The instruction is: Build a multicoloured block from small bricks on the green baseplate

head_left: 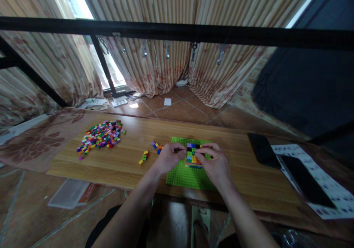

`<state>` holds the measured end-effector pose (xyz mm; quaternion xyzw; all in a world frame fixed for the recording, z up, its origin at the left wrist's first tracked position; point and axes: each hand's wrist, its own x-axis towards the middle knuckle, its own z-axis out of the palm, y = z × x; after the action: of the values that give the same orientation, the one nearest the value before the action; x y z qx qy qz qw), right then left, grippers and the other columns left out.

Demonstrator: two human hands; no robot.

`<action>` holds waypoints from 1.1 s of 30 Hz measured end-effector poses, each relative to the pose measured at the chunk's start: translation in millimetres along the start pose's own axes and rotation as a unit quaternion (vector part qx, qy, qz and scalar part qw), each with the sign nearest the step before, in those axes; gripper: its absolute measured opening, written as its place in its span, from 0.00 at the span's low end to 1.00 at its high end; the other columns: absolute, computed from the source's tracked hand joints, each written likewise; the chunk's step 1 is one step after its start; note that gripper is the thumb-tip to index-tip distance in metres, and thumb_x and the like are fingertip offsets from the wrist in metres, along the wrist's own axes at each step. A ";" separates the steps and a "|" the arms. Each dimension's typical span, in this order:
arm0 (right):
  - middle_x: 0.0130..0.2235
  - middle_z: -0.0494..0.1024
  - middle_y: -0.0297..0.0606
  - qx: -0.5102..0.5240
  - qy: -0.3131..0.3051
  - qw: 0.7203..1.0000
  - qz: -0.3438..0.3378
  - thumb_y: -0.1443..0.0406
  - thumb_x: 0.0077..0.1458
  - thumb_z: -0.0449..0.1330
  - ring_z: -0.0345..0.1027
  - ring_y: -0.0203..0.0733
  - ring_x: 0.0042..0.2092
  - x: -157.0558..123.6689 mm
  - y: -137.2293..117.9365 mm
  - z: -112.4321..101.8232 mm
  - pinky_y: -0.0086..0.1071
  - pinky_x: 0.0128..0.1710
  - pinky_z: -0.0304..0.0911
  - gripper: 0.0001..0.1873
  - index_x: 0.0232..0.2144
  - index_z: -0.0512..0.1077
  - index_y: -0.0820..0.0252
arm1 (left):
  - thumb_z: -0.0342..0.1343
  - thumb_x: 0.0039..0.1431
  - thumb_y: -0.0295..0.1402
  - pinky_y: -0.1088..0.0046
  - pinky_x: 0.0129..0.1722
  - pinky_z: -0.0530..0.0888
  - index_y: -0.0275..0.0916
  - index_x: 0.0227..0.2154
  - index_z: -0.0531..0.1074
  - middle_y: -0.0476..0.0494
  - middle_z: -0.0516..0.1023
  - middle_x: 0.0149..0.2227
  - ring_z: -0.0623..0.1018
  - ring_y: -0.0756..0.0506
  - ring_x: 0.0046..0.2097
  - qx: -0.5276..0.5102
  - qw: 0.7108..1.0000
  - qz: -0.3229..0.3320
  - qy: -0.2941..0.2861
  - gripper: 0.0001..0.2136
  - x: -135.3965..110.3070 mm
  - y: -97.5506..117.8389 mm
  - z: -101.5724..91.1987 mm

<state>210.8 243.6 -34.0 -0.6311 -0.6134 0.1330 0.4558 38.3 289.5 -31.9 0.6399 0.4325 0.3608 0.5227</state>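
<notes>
A small block built of multicoloured toy bricks (190, 160) sits on a green studded baseplate (182, 178). At its left side is my left hand (170, 156), thumb and forefinger pinched together close to the block's edge. Anything between those fingertips is too small to make out. My right hand (215, 163) reaches over the block from the right, its fingers closed together at the top bricks and covering part of them. Whether a loose brick is in its grip cannot be seen. Purple, black, green, blue, yellow and orange bricks show on top.
A large heap of loose bricks (103, 134) lies on the left of the wooden table (132, 130). Small groups of bricks (144, 157) lie left of the baseplate. At right are a black phone (264, 150), another dark device (306, 181) and a printed sheet (332, 209). A black bar (177, 31) crosses beyond.
</notes>
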 end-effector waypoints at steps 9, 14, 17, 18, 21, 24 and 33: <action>0.42 0.73 0.41 0.037 0.030 0.998 0.052 0.62 0.44 0.65 0.67 0.48 0.47 0.5 3.4 8.0 0.45 0.51 0.60 0.04 0.25 0.78 0.54 | 0.54 0.51 0.33 0.78 0.27 0.65 0.35 0.25 0.75 0.50 0.73 0.24 0.68 0.52 0.26 0.004 1.000 -0.002 -0.003 0.07 -1.4 0.6 -0.5; 0.39 0.75 0.40 0.087 0.032 0.989 0.119 0.59 0.39 0.67 0.69 0.48 0.43 2.0 10.4 12.6 0.45 0.47 0.63 0.11 0.28 0.77 0.57 | 0.54 0.51 0.34 0.78 0.27 0.64 0.35 0.24 0.74 0.51 0.72 0.23 0.68 0.53 0.26 0.004 1.000 -0.001 -0.012 0.08 -1.7 1.6 -0.7; 0.34 0.77 0.37 0.137 0.019 0.977 0.164 0.57 0.38 0.67 0.71 0.44 0.36 2.4 12.6 16.5 0.40 0.38 0.67 0.15 0.30 0.76 0.58 | 0.54 0.51 0.34 0.78 0.27 0.64 0.35 0.24 0.74 0.51 0.72 0.23 0.68 0.53 0.26 0.010 1.000 -0.003 -0.011 0.08 -1.7 1.6 -0.7; 0.32 0.77 0.37 0.150 0.017 0.973 0.173 0.57 0.37 0.68 0.70 0.43 0.34 2.5 12.5 17.6 0.38 0.36 0.67 0.16 0.30 0.76 0.59 | 0.54 0.51 0.34 0.78 0.27 0.64 0.35 0.24 0.74 0.51 0.72 0.23 0.67 0.53 0.26 0.012 1.000 -0.003 -0.010 0.08 -1.6 1.2 -0.8; 0.30 0.76 0.35 0.173 0.012 0.967 0.186 0.58 0.36 0.68 0.70 0.40 0.31 3.2 10.1 19.2 0.35 0.33 0.66 0.16 0.29 0.75 0.59 | 0.54 0.51 0.34 0.78 0.26 0.63 0.34 0.26 0.75 0.51 0.72 0.23 0.67 0.53 0.25 0.019 1.000 0.000 -0.008 0.08 -1.1 -1.0 -2.0; 0.30 0.76 0.35 0.193 0.013 0.963 0.188 0.58 0.36 0.69 0.70 0.40 0.32 4.7 7.0 16.3 0.35 0.34 0.65 0.15 0.28 0.75 0.59 | 0.55 0.51 0.34 0.78 0.27 0.64 0.34 0.28 0.76 0.50 0.73 0.24 0.68 0.53 0.26 0.020 1.000 -0.001 0.002 0.08 -1.1 -1.8 -5.9; 0.31 0.77 0.35 0.261 0.102 0.946 0.163 0.58 0.46 0.65 0.69 0.40 0.34 7.6 1.1 -7.0 0.36 0.37 0.63 0.10 0.31 0.76 0.56 | 0.60 0.47 0.27 0.75 0.34 0.70 0.36 0.33 0.78 0.49 0.76 0.29 0.73 0.52 0.30 -0.114 0.992 -0.046 0.008 0.09 -7.9 18.7 -17.8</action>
<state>218.2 247.7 -28.0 -0.5915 -0.3967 0.2957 0.6366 22.4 287.0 -10.2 0.5527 0.4221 0.3885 0.6045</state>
